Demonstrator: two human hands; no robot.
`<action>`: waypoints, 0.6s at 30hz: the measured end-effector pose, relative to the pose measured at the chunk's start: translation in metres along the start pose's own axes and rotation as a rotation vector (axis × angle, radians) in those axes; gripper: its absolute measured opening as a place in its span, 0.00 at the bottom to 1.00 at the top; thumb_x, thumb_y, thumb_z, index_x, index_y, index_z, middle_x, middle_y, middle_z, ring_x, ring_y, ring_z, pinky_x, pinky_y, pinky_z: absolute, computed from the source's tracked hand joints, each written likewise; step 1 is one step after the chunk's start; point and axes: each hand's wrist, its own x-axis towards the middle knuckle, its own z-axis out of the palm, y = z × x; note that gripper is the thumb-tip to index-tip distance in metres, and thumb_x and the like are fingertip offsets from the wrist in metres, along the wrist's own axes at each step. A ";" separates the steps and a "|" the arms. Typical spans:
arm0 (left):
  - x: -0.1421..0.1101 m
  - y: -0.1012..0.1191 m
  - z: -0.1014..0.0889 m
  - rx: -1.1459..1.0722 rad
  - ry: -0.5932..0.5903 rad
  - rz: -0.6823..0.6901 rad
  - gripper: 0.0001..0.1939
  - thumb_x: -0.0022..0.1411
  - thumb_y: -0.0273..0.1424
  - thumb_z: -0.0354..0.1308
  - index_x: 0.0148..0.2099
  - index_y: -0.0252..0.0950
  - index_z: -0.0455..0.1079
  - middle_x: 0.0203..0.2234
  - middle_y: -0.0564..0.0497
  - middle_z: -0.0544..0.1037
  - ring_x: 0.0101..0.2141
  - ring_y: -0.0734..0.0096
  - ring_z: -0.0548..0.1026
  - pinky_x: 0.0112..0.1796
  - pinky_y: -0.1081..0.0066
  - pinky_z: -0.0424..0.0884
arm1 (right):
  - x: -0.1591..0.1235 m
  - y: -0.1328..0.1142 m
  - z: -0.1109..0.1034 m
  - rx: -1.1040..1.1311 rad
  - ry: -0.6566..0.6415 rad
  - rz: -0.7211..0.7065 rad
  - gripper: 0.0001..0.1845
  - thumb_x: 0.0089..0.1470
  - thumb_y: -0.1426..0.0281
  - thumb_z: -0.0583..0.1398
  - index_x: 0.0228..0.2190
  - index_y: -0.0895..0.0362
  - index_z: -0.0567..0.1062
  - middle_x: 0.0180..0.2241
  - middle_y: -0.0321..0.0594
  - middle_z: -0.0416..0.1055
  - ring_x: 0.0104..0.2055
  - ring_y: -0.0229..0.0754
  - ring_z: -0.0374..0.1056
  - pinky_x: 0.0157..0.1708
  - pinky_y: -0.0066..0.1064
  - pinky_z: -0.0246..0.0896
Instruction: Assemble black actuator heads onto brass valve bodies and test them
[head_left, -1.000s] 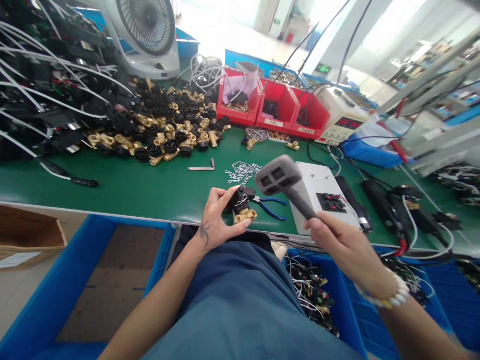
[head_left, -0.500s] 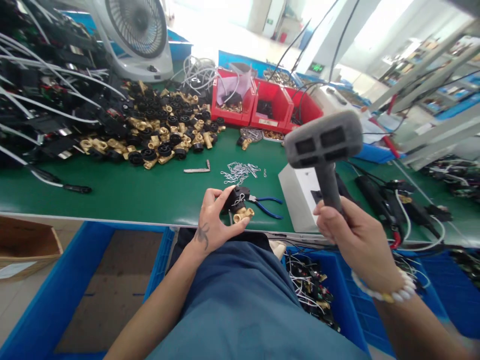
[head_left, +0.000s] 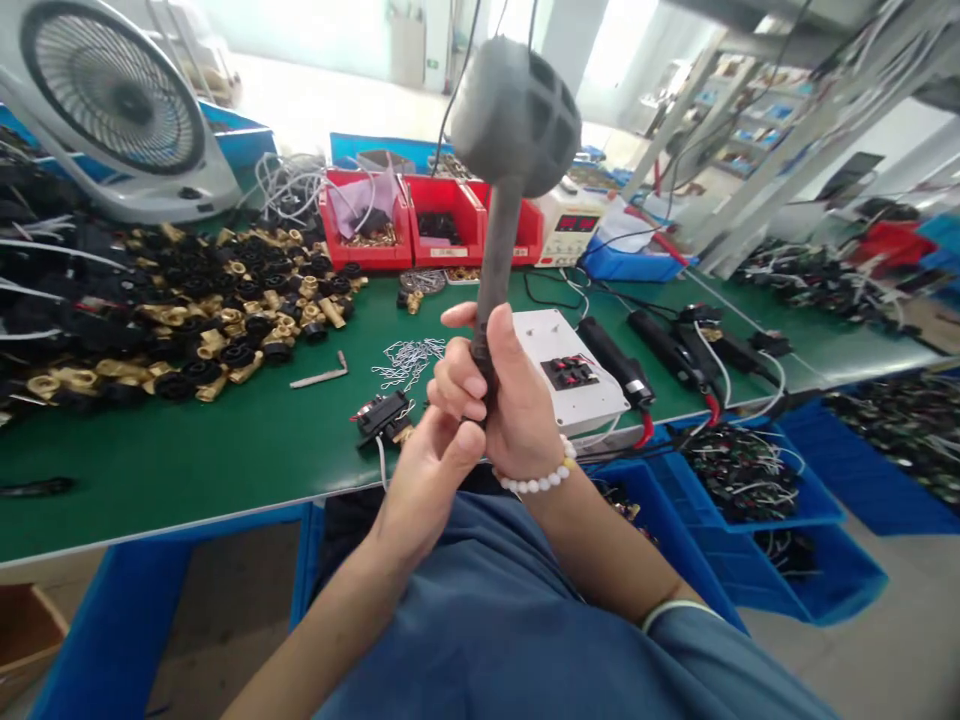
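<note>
In the head view, 1 mallet (head_left: 504, 195) is held upright above the green table (head_left: 225, 470), its handle (head_left: 496, 265) clasped by the right hand (head_left: 514, 405). The left hand (head_left: 429, 465) is seen at the handle's lower end; whether anything is gripped there cannot be told.

Mallet (head_left: 504, 215) is all grey, with a grid pattern on its head. Surface (head_left: 187, 470) is solid green, bins (head_left: 469, 258) red, fittings (head_left: 231, 318) a brassy gold and black mix. Bracelet (head_left: 544, 484): white beads plus a yellow one. Clips (head_left: 409, 362) look silver, bit blurry there though.
</note>
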 end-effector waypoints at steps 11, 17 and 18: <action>-0.007 -0.004 0.015 0.309 -0.324 -0.215 0.25 0.63 0.49 0.64 0.52 0.36 0.75 0.47 0.44 0.83 0.48 0.53 0.80 0.52 0.56 0.76 | 0.020 -0.007 -0.007 -0.156 0.110 -0.223 0.23 0.62 0.44 0.58 0.44 0.49 0.71 0.24 0.29 0.53 0.22 0.33 0.51 0.22 0.28 0.52; -0.003 0.006 -0.043 1.247 0.335 0.158 0.23 0.58 0.38 0.69 0.53 0.33 0.72 0.56 0.36 0.74 0.58 0.44 0.70 0.58 0.48 0.71 | 0.005 0.019 -0.051 -0.626 0.077 -0.010 0.13 0.57 0.59 0.66 0.37 0.56 0.79 0.23 0.30 0.62 0.24 0.32 0.55 0.27 0.28 0.54; 0.000 0.002 -0.049 1.347 0.361 0.121 0.28 0.54 0.36 0.72 0.54 0.32 0.72 0.57 0.34 0.73 0.58 0.40 0.70 0.57 0.46 0.71 | 0.003 0.028 -0.057 -0.672 0.065 0.027 0.14 0.56 0.59 0.66 0.35 0.57 0.79 0.24 0.31 0.65 0.26 0.33 0.58 0.30 0.29 0.57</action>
